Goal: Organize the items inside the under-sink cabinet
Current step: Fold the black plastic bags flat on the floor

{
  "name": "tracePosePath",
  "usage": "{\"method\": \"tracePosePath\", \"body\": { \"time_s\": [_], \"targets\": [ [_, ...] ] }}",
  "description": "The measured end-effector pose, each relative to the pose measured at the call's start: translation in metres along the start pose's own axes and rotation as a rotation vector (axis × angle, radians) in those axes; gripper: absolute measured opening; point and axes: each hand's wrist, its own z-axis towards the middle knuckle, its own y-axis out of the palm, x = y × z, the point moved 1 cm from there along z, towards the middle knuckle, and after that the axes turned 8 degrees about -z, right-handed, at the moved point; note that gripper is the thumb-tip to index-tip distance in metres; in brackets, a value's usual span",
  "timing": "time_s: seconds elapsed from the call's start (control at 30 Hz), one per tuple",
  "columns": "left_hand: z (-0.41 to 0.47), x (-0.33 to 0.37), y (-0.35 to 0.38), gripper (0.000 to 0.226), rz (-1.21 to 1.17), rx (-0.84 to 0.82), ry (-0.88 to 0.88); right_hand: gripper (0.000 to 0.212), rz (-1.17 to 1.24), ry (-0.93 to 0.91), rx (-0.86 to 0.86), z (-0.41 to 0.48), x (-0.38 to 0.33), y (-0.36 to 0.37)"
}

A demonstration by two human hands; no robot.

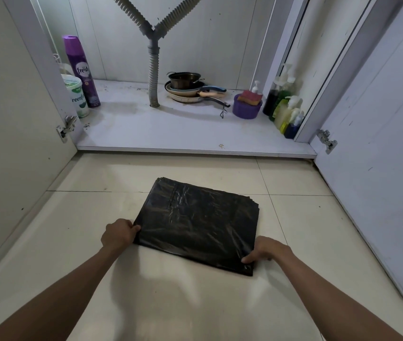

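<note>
On the tiled floor (195,303) before the cabinet (171,129), left hand (118,233) and right hand (268,249) each pinch a near corner of the flat black plastic bag stack (198,222), likely light, limp, slippery.

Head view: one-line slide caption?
On the floor before the open cabinet, left hand and right hand pinch near corners of a flat black bag stack.
</note>
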Motion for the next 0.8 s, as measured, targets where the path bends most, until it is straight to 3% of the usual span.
{"method": "tracePosePath", "body": {
  "time_s": [0.13, 0.27, 0.37, 0.43, 0.5, 0.63, 0.8],
  "targets": [
    [-0.006, 0.005, 0.007, 0.041, 0.284, 0.152, 0.039, 0.087, -0.107, 0.097, 0.044, 0.0, 0.005, -0.002],
    [-0.006, 0.02, 0.018, 0.051, 0.297, 0.272, 0.314, 0.085, -0.178, 0.141, 0.034, -0.004, 0.0, -0.015],
    [-0.009, 0.042, 0.034, 0.061, 0.297, 0.216, 0.484, 0.083, -0.234, 0.119, 0.335, -0.009, -0.025, -0.027],
    [-0.011, 0.055, 0.049, 0.071, 0.351, 0.139, 0.562, 0.097, -0.08, 0.044, 0.574, -0.007, -0.047, -0.023],
    [-0.011, 0.065, 0.061, 0.086, 0.385, 0.086, 0.622, 0.108, 0.075, -0.047, 0.683, -0.001, -0.069, -0.009],
    [0.002, 0.065, 0.075, 0.096, 0.335, 0.037, 0.687, 0.119, 0.118, -0.14, 0.648, 0.016, -0.093, 0.036],
    [0.016, 0.034, 0.074, 0.097, 0.271, 0.091, 0.569, 0.107, 0.114, -0.15, 0.758, 0.036, -0.065, 0.059]
  ]
}}
